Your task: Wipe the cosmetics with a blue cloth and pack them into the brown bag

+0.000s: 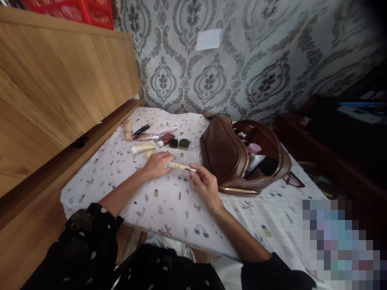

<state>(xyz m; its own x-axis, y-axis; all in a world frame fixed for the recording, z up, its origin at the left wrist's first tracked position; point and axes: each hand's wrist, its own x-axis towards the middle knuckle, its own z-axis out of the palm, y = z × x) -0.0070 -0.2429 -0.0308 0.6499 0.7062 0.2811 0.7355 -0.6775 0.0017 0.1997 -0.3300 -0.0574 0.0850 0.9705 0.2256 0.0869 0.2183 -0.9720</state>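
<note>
A slim pale-yellow tube [177, 165] with a blue end and a silver end lies level between my hands, just above the cloth. My right hand [206, 184] pinches its silver end between thumb and fingertips. At the blue end, the curled fingers of my left hand [157, 164] close on the tube. Behind my left hand is a cream squeeze tube [144, 147] with a white cap. A small black-lidded jar [173, 143] and a dark green jar [184, 143] stand close by. To the right of my right hand, a brown leather bag [223, 149] sits unzipped.
A beige tube [127, 131], a black pen-like stick [142, 129], a pink tube [165, 130] and a dark red item [167, 138] lie farther back. Inside the bag is a pink round item [254, 148]. A wooden cabinet [69, 76] borders the left; patterned wallpaper [208, 82] rises behind.
</note>
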